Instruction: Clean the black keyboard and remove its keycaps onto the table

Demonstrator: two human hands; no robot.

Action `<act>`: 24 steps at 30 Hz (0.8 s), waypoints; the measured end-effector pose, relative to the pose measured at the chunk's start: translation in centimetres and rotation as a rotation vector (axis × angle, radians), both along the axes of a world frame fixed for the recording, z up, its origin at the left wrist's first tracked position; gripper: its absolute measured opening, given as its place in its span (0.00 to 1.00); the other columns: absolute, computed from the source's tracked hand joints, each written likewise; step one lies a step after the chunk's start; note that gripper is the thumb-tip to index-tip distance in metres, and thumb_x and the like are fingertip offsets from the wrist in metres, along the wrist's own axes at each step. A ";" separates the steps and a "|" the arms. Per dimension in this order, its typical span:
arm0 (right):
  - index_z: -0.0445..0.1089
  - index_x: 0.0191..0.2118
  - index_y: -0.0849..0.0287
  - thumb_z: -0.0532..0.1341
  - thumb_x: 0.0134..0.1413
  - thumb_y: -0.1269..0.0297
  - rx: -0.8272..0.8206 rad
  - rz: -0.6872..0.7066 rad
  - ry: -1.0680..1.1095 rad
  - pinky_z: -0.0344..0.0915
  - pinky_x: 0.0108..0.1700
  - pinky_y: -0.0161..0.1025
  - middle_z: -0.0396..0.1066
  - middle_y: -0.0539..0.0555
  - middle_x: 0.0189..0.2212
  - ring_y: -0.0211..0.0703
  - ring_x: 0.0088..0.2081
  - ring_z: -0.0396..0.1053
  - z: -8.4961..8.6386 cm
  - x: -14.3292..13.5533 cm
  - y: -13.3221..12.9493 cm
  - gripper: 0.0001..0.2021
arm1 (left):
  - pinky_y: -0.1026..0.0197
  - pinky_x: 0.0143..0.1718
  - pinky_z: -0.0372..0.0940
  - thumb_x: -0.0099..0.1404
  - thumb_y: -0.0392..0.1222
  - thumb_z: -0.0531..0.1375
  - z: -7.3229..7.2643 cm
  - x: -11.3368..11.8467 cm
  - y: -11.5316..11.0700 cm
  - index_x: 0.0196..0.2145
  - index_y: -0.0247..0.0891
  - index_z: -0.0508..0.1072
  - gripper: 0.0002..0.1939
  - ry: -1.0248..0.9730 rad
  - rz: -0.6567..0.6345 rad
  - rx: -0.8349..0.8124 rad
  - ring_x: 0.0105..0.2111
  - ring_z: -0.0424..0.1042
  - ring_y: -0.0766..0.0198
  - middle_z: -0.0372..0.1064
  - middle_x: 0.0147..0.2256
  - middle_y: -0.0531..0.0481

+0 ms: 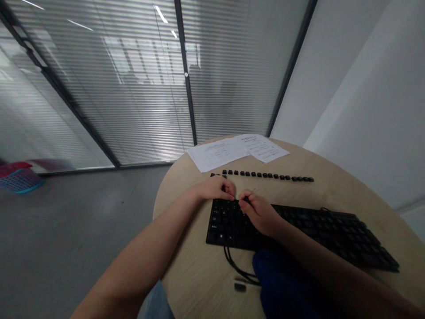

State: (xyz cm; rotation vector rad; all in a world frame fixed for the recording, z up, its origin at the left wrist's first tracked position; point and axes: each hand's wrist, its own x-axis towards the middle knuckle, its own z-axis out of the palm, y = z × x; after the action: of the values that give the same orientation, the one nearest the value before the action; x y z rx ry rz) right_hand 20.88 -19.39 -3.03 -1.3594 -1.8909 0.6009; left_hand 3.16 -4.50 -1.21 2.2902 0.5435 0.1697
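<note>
A black keyboard [241,228] lies on the round wooden table, its upper left corner under my hands. My left hand [217,188] is closed at its top left edge, thumb and fingertips together; anything between them is too small to make out. Just to the right, my right hand [260,213] pinches a small dark piece [246,200] above the top keys. A thin wire seems to stick up beside those fingers. Behind the hands, several loose black keycaps [253,174] stand in a long row. A few more sit by my left wrist, partly hidden.
Printed paper sheets [221,153] lie at the far edge of the table [332,188]. A black cable [232,264] runs from under the keyboard towards a dark plug [240,287]. Blue cloth [282,283] overlaps the near edge. A basket [21,179] stands on the floor far left.
</note>
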 end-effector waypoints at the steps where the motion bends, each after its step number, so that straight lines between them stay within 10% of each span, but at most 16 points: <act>1: 0.63 0.36 0.55 0.52 0.67 0.57 -0.015 -0.021 0.071 0.61 0.34 0.38 0.68 0.48 0.25 0.41 0.28 0.67 -0.2 0.1 0.1 0.10 | 0.65 0.30 0.60 0.57 0.44 0.66 0.0 0.0 0.0 0.33 0.34 0.80 0.10 -0.004 0.000 -0.007 0.27 0.68 0.67 0.71 0.25 0.53; 7: 0.59 0.36 0.54 0.48 0.69 0.49 -0.043 -0.214 0.483 0.57 0.23 0.34 0.64 0.45 0.23 0.36 0.19 0.60 -1.0 0.4 0.7 0.15 | 0.64 0.29 0.59 0.58 0.43 0.64 0.0 0.1 -0.3 0.31 0.35 0.79 0.08 -0.003 0.007 0.019 0.26 0.68 0.68 0.72 0.25 0.53; 24: 0.61 0.38 0.54 0.50 0.69 0.57 0.161 -0.298 0.333 0.59 0.28 0.37 0.66 0.47 0.25 0.38 0.23 0.63 -0.4 0.0 0.6 0.09 | 0.61 0.37 0.64 0.62 0.39 0.63 2.7 0.8 -2.5 0.37 0.38 0.79 0.06 -0.258 -0.027 0.177 0.34 0.71 0.65 0.77 0.35 0.50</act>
State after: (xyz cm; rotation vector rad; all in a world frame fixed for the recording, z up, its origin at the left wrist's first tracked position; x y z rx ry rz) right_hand 20.92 -18.76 -3.45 -1.3120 -1.4080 0.4786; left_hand 3.95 -6.97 1.54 2.3956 0.3762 0.5103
